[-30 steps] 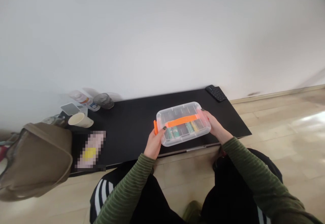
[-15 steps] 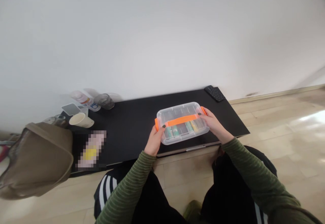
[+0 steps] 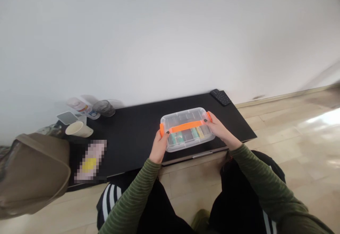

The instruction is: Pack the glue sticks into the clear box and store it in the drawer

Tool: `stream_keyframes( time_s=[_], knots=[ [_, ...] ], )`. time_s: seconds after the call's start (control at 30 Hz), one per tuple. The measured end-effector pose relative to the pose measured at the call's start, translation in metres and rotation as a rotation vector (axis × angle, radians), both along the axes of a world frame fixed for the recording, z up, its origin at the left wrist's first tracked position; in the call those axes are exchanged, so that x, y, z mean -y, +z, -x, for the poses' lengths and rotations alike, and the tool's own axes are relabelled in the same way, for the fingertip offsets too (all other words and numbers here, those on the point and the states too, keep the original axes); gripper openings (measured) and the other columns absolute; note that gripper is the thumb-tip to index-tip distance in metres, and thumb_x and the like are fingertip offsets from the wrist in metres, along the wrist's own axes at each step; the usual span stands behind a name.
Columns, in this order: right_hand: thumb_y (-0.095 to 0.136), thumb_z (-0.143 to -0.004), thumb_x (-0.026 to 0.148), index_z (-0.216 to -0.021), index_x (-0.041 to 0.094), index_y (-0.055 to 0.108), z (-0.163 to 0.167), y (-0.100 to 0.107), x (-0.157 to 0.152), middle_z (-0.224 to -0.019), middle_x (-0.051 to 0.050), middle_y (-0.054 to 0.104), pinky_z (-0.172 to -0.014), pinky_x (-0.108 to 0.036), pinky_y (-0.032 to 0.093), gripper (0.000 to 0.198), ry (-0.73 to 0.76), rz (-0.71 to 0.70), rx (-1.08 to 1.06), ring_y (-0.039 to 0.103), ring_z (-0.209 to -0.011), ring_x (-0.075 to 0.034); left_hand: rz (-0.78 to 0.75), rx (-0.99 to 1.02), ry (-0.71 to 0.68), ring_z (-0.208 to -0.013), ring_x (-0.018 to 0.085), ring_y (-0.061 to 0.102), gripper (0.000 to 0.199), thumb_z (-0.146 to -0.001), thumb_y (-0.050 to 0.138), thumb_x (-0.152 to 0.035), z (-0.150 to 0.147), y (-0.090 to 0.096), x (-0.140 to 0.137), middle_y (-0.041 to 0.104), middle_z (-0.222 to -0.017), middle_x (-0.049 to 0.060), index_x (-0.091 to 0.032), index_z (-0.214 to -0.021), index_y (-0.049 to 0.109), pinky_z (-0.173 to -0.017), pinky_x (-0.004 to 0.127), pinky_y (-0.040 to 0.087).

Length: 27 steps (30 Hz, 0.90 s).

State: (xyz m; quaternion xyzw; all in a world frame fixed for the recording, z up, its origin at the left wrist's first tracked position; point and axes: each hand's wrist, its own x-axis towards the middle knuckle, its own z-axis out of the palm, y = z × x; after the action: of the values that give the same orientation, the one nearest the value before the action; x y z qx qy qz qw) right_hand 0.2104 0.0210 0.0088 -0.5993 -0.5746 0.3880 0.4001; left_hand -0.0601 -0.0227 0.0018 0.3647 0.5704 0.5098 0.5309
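Observation:
A clear plastic storage box (image 3: pixel 186 116) with an orange carry handle (image 3: pixel 187 125) across its lid is held between my two hands over the black table. My left hand (image 3: pixel 159 146) grips its left end by the orange side latch (image 3: pixel 162 130), thumb on top. On the opposite end my right hand (image 3: pixel 218 129) holds the box beside the other orange latch (image 3: pixel 209 116). Through the lid show green items (image 3: pixel 177 137) and a yellow one (image 3: pixel 199 132), too blurred to name. Whether the box touches the tabletop I cannot tell.
The black table (image 3: pixel 130 131) stands against a white wall. At its left are a brown bag (image 3: pixel 37 173), a paper cup (image 3: pixel 79 129), a bottle (image 3: pixel 81 106), a glass (image 3: pixel 105 108) and a pixelated pink item (image 3: pixel 92 156). A black keypad (image 3: pixel 221 97) lies at the far right corner.
My view has shifted slightly, so the table and its things sit a little further left. Both hands keep the same hold on the storage box.

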Motion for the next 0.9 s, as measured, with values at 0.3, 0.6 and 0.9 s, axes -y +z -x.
stream_keyframes(
  time_s=[0.3, 0.6, 0.9],
  knots=[
    [0.055, -0.087, 0.042, -0.146, 0.024, 0.043, 0.002, 0.006, 0.007, -0.146, -0.009, 0.049, -0.117, -0.046, 0.027, 0.063, -0.011, 0.060, -0.005, 0.043, -0.137, -0.025, -0.010, -0.029, 0.000, -0.094, 0.020, 0.062, 0.048, -0.078, 0.065, -0.043, 0.000, 0.003, 0.002, 0.065, -0.104, 0.008, -0.014, -0.116, 0.060, -0.084, 0.033, 0.049],
    [0.045, -0.091, 0.040, -0.107, 0.024, 0.065, 0.005, -0.039, 0.101, -0.100, -0.007, 0.068, -0.091, -0.039, 0.049, 0.030, -0.276, -0.164, -0.083, 0.062, -0.098, -0.023, -0.001, -0.017, 0.031, -0.085, 0.017, 0.061, 0.052, -0.071, 0.072, -0.042, 0.023, -0.001, 0.023, 0.066, -0.100, 0.006, -0.013, -0.112, 0.060, -0.079, 0.031, 0.048],
    [0.060, -0.076, 0.022, -0.087, 0.020, 0.056, 0.028, -0.165, 0.128, -0.081, -0.005, 0.066, -0.050, -0.023, 0.038, 0.012, -0.370, 0.754, -0.509, 0.066, -0.063, -0.018, -0.007, 0.024, 0.103, -0.080, 0.015, 0.061, 0.052, -0.067, 0.075, -0.041, 0.032, -0.001, 0.049, 0.066, -0.094, 0.004, -0.013, -0.109, 0.060, -0.076, 0.029, 0.048]
  ],
)
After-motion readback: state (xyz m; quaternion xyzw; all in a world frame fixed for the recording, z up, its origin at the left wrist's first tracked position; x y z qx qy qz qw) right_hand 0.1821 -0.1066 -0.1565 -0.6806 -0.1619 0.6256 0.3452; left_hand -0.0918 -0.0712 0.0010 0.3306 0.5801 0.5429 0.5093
